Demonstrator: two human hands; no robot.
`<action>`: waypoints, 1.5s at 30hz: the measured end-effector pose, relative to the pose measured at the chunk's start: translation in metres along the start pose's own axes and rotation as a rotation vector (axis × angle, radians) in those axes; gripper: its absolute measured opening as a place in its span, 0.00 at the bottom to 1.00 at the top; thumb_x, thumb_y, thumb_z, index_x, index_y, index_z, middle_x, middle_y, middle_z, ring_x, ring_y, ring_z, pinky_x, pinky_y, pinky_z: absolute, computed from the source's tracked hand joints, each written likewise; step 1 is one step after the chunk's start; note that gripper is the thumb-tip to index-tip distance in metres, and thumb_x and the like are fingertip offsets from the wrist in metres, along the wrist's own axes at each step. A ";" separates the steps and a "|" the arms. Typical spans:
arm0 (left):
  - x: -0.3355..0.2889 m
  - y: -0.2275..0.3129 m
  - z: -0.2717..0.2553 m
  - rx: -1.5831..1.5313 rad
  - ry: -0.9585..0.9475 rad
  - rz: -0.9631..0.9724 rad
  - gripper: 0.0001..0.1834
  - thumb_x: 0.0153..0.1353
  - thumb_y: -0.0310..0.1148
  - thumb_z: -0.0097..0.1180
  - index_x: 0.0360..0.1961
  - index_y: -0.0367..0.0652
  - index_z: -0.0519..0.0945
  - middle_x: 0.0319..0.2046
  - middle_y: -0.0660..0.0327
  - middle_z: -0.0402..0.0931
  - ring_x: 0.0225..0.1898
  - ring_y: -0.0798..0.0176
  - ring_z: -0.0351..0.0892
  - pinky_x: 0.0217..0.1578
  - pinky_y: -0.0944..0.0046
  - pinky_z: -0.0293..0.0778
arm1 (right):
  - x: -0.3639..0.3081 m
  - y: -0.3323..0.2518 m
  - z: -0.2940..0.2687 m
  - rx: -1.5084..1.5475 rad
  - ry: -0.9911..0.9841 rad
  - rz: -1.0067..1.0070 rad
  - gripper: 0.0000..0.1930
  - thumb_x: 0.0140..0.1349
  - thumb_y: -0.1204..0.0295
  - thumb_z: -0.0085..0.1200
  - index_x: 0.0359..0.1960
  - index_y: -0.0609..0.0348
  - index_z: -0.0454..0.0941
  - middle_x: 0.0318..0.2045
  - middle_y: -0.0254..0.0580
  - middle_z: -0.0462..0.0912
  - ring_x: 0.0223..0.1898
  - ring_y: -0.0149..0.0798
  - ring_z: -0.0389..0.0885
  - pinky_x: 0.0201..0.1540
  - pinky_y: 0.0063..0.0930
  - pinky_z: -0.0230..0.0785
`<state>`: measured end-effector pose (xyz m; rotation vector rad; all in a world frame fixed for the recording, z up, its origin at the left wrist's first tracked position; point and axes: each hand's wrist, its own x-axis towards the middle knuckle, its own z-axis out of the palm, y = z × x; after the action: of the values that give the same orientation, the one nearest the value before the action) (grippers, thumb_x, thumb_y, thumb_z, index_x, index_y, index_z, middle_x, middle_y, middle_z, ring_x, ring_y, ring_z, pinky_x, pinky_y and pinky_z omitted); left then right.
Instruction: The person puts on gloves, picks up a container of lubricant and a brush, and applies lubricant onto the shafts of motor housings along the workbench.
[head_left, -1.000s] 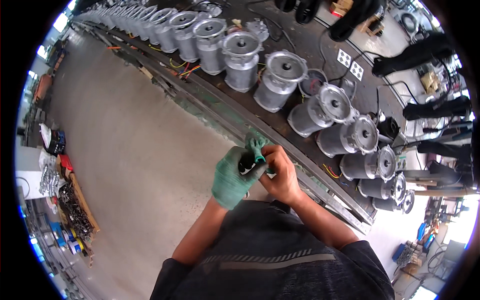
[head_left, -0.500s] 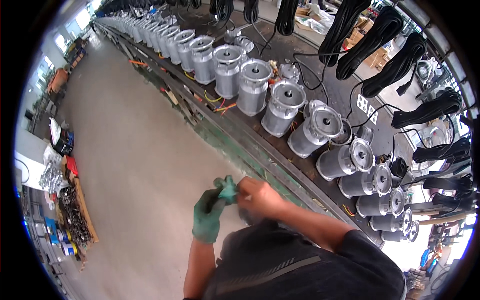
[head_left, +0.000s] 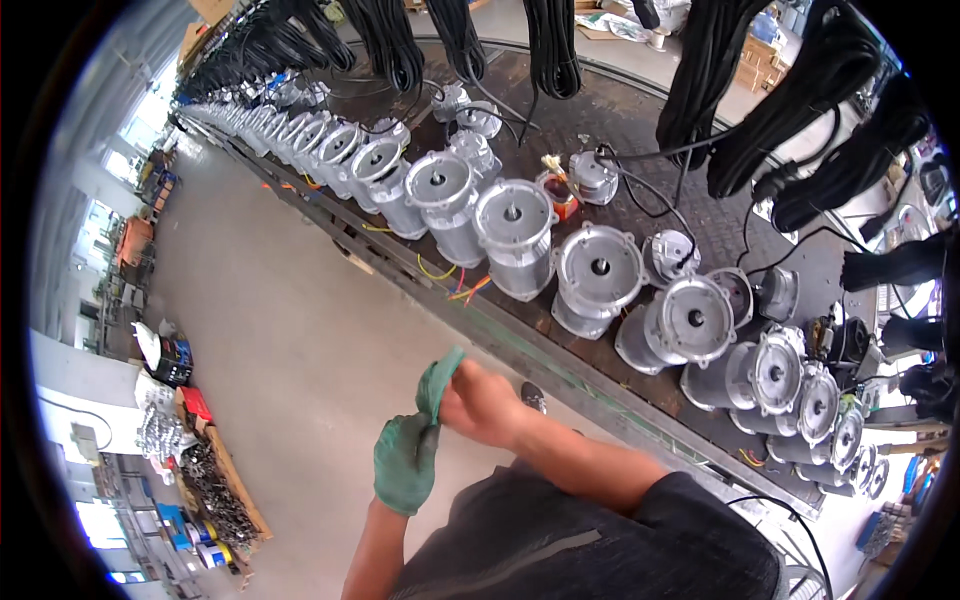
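My left hand (head_left: 405,465) wears a green work glove and is closed on green glove fabric (head_left: 436,388) that stands up from its fingers. Pressed against that fabric from the right is my bare right hand (head_left: 487,405), its fingers curled. The fabric and some blur partly hide the right fingertips, so I cannot tell whether any are inside a glove. Both hands are in front of my body, over the floor and short of the bench edge. The nearest grey motor housing (head_left: 597,270) stands upright on the bench, beyond my hands.
A long bench (head_left: 640,385) carries a row of metal motor housings, some tilted, with small end covers (head_left: 594,178) behind them. Black cable coils (head_left: 553,60) hang above. A red container (head_left: 560,196) stands among the parts. Metal scraps (head_left: 215,490) lie at the far left.
The view has shifted, bringing the bench and cables closer. My hands stay together at the green glove; its fabric now stands taller, and the right hand has turned against it.
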<state>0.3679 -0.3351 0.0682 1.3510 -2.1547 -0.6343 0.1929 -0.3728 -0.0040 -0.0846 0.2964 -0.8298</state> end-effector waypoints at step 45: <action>0.141 -0.281 -0.140 -0.670 -0.114 0.067 0.18 0.74 0.30 0.55 0.64 0.42 0.76 0.47 0.56 0.83 0.51 0.63 0.83 0.54 0.60 0.78 | 0.316 -0.036 0.208 -0.329 -0.463 -0.394 0.58 0.62 0.18 0.23 0.56 0.64 0.83 0.65 0.67 0.75 0.70 0.67 0.67 0.76 0.66 0.45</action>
<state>0.5935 -0.5908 0.0230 0.8864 -1.8024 -1.2850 0.4290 -0.6393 0.1302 -0.6503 -0.0291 -1.1154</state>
